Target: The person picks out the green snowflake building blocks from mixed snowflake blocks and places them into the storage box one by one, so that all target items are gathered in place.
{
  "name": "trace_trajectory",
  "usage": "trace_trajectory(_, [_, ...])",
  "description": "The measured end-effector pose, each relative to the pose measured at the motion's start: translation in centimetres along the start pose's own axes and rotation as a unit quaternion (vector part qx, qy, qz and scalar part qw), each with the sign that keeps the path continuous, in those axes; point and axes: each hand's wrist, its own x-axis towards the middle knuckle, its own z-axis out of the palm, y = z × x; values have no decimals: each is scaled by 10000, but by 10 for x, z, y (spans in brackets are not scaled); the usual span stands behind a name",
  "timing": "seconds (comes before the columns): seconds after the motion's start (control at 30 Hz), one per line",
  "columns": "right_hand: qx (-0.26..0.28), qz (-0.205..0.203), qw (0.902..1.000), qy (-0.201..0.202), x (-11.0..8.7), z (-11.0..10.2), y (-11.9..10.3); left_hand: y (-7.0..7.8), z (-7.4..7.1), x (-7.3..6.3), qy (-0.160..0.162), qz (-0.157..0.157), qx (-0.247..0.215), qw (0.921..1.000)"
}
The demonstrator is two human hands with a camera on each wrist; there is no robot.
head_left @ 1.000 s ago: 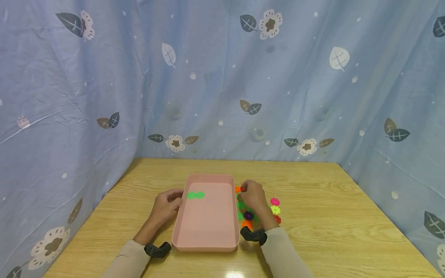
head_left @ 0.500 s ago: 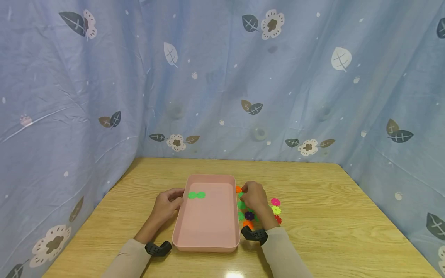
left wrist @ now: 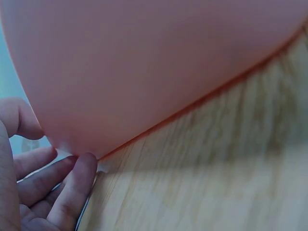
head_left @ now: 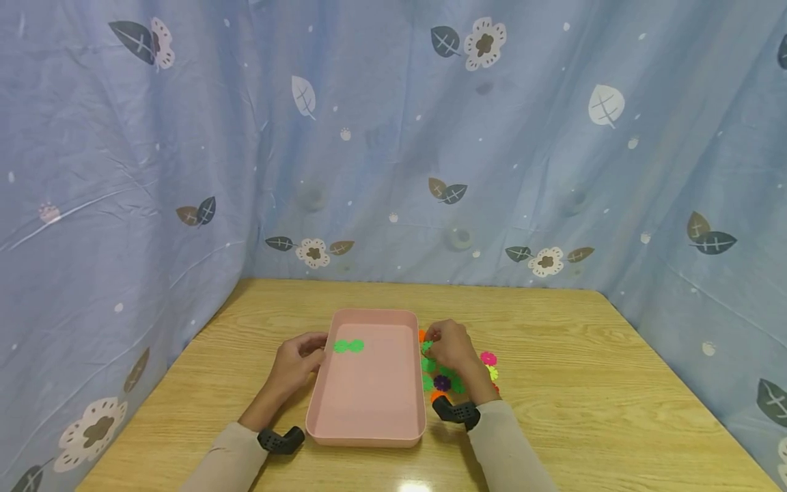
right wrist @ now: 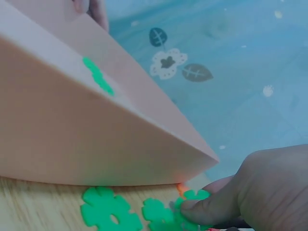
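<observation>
Right wrist: grip (right wrist: pixel 257 188) on green piece (right wrist: pixel 190 195)

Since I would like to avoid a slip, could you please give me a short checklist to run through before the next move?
1. Left hand steadying the pink tray: ok, it is at the left rim.
2. Tray resting on the table: ok.
3. Right hand on a green piece: ok, it seems pinched between thumb and finger.
4. That piece free of its neighbours and off the table: cannot tell, the hand covers part of it.
5. Bare floor in the tray around the two green pieces: ok.
6. Every loose piece in full sight of the head view: not ok, the right forearm partly hides the yellow piece.
</observation>
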Motion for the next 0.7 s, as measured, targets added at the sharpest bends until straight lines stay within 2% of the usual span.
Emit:
trace_trajectory(0.17, [168,-5,9999,0,1,-4,-3,1,1,1,6,4,29,10000])
trace_trajectory(0.4, [317,146,9988,354,3,-9,-12,0,0,1,-17,36,38,10000])
trace_trajectory(0.7, [620,106,9970,452,4,-15,-28,1,-1,1,-71,71,-20,9999])
